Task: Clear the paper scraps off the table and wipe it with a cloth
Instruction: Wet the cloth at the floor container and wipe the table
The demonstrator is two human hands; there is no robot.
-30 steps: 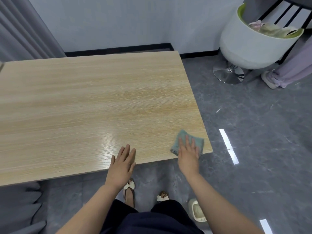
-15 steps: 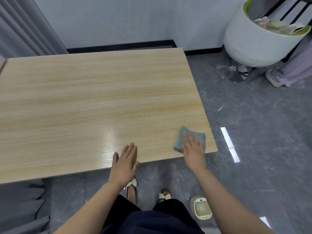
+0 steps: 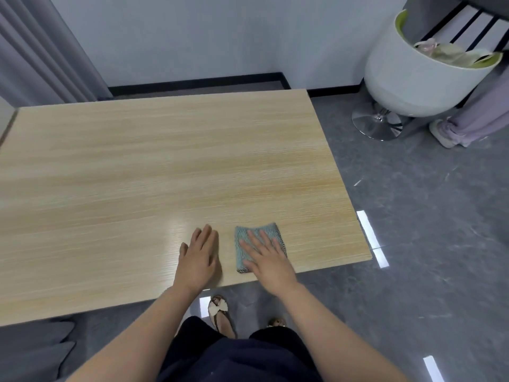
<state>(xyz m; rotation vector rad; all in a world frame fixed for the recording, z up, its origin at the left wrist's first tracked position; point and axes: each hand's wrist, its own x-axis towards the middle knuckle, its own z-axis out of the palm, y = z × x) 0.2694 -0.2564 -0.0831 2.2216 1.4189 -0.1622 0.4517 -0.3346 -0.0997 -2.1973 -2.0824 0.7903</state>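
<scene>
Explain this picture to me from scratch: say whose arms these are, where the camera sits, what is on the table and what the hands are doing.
No machine here: the arms belong to a person wearing a wide-angle camera on the head, looking forward and down, so you see their own hands, lap and sandalled feet. A light wooden table fills most of the view. The only object on it is a small blue-green cloth near the front edge. The right hand lies flat on the cloth with straight fingers, pressing it to the wood. The left hand rests flat on the bare table beside it, holding nothing. No paper scraps show on the table. A white swivel chair stands behind, on the grey floor.
</scene>
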